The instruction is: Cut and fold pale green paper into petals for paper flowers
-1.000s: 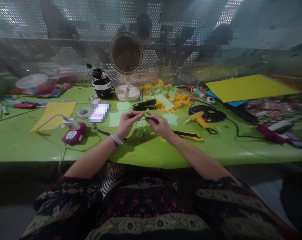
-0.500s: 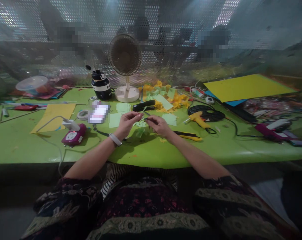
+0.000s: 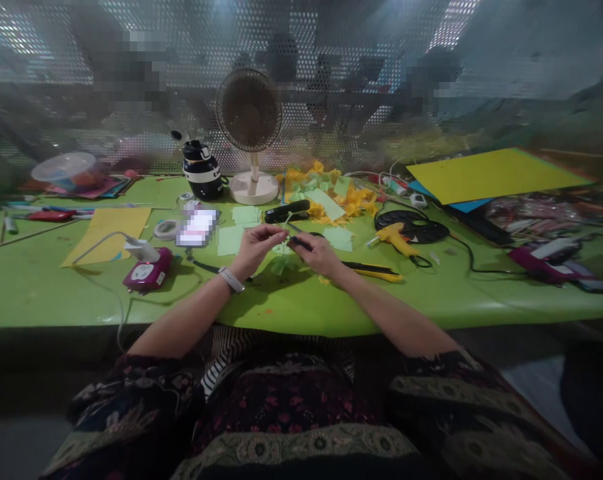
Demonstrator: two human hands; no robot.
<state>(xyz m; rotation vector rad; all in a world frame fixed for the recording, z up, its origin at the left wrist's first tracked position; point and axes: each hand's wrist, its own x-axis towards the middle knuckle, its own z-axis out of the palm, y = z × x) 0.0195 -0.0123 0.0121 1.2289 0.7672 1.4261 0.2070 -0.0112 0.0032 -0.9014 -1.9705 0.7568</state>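
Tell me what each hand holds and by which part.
The left hand pinches a thin pale-green strip, apparently near its lower end. The right hand holds a slim dark tool; which part cannot be told, as fingers cover some.

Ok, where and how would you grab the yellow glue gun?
I'd take the glue gun by its handle, from the near side, closing across its width. It lies low, pale nozzle pointing left and handle slanting nearward to the right, so that grip should stay off the tip and clear of the round black item behind.
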